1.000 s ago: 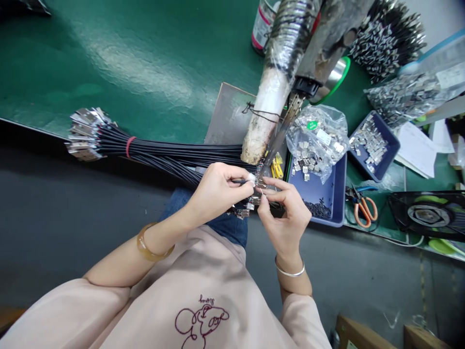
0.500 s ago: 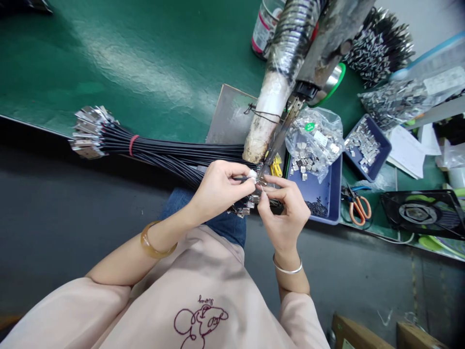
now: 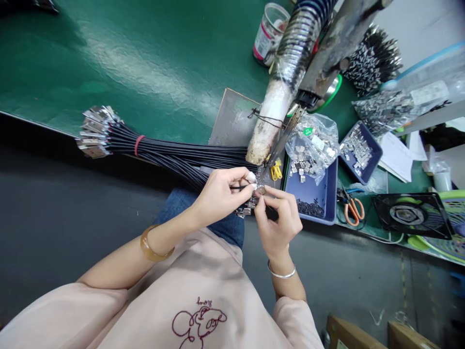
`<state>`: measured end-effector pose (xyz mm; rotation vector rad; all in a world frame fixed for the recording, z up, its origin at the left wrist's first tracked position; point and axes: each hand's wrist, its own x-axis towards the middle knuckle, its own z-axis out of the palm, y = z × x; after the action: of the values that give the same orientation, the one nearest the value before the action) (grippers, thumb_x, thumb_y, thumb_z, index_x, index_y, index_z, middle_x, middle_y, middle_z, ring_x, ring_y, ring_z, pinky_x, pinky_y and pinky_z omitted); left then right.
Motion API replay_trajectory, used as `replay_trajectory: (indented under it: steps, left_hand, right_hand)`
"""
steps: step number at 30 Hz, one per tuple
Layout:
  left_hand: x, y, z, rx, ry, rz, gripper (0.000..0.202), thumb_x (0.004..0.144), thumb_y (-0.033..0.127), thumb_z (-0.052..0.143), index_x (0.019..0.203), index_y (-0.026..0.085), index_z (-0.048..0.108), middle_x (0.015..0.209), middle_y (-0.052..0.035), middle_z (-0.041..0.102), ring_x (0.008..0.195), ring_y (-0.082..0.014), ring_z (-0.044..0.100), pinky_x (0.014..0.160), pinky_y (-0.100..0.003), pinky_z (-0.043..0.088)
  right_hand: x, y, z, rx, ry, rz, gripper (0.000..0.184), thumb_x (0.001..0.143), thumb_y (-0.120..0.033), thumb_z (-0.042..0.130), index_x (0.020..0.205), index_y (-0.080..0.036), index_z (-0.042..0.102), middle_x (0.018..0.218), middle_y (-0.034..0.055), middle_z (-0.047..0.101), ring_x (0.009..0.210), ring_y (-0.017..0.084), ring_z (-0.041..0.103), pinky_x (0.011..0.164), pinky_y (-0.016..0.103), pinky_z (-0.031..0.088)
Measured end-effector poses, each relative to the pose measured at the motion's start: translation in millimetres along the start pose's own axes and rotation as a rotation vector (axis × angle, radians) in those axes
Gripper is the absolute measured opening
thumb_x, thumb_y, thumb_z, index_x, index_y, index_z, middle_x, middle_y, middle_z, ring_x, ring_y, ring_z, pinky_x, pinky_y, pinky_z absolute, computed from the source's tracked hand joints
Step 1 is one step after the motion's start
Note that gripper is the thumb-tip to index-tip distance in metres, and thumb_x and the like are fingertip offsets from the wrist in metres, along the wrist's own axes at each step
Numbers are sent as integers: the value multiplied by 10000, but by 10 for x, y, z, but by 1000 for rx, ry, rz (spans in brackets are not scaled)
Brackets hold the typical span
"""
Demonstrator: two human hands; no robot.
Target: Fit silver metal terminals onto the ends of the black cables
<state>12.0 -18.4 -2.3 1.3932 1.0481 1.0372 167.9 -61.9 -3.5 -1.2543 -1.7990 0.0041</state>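
My left hand (image 3: 223, 191) is closed in a pinch on a black cable (image 3: 238, 187), with white wrapping on a fingertip. Close beside it, my right hand (image 3: 278, 215) is pinched at the cable's end, where a small shiny metal piece (image 3: 260, 189) shows; what exactly its fingers grip is too small to tell. Just above the fingertips, a soldering iron's metal tip (image 3: 278, 148) slants down from a fixed holder. A bundle of black cables (image 3: 174, 149), tied with a red band (image 3: 138, 145), lies behind my left hand with metal connectors (image 3: 96, 131) at its left end.
A white-ended hose (image 3: 265, 131) hangs over the grey plate (image 3: 232, 116). To the right are a blue tray (image 3: 329, 194) with a bag of metal parts, a smaller tray (image 3: 374, 162), orange-handled pliers (image 3: 354, 211) and a black fan (image 3: 410, 213). A jar (image 3: 267, 36) stands behind.
My right hand has shifted slightly left and down, its fingertips now drawn in at the cable end. My left hand keeps its pinch; the whole view has shifted a little.
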Motion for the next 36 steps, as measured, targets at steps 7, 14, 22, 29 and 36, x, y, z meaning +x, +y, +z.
replay_trajectory:
  steps: [7,14,22,29,36]
  left_hand:
    - [-36,44,9,-92,13,-34,110,789,188,614,784,117,698,638,-8,639,572,-92,565,517,-166,433]
    - [-17,51,87,-73,94,-73,113,768,189,618,781,113,700,632,-2,630,556,-80,544,512,-151,440]
    - [-21,40,92,0,142,-12,117,788,180,621,789,114,717,636,-5,619,546,-69,509,494,-143,399]
    - [-32,13,108,-3,138,-39,113,809,176,618,830,121,714,646,5,615,553,-63,504,484,-128,391]
    - [-33,36,87,-14,115,-41,84,798,171,615,810,127,685,658,1,614,564,-69,515,492,-130,411]
  right_hand:
    - [58,35,-51,236,-92,276,88,864,-147,669,806,-208,640,957,38,733,817,164,745,708,313,637]
    - [108,99,20,160,-74,148,135,850,-95,667,832,-228,655,940,15,728,858,151,717,715,298,618]
    - [153,121,28,93,-59,75,141,834,-109,698,829,-246,667,932,6,737,843,155,714,763,320,600]
    - [150,139,52,102,-64,75,162,827,-81,704,828,-236,656,918,6,732,842,137,705,754,287,590]
    - [164,121,49,130,-60,93,158,826,-88,702,827,-241,663,917,-1,730,846,143,705,770,304,591]
